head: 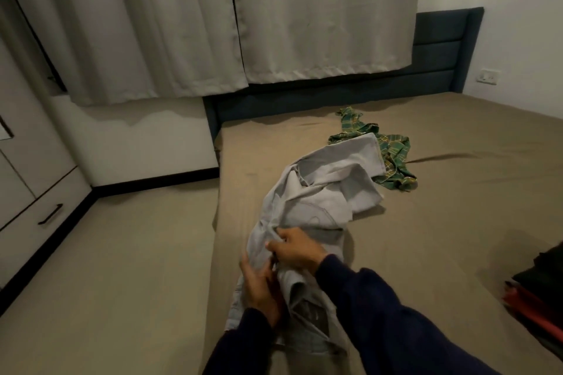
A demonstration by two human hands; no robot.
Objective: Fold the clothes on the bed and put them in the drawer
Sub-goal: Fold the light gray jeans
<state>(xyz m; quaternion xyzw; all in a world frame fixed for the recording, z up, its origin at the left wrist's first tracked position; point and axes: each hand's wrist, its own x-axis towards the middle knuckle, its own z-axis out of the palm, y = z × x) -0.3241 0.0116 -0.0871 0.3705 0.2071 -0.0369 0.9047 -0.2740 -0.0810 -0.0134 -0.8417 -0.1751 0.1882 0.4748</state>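
Both hands at bed's [426, 222] near edge: right hand [297, 250] pinches grey trousers [316, 201], left hand [259, 286] grips waistband, likely straightening for fold.

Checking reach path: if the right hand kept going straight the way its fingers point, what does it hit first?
The right hand points left, already pinching the grey trousers. Straight on, it likely meets the left hand gripping the same cloth; depth unclear.

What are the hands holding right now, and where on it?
Both hands grip the light grey trousers at their near end: left hand and right hand pinch bunched fabric there.
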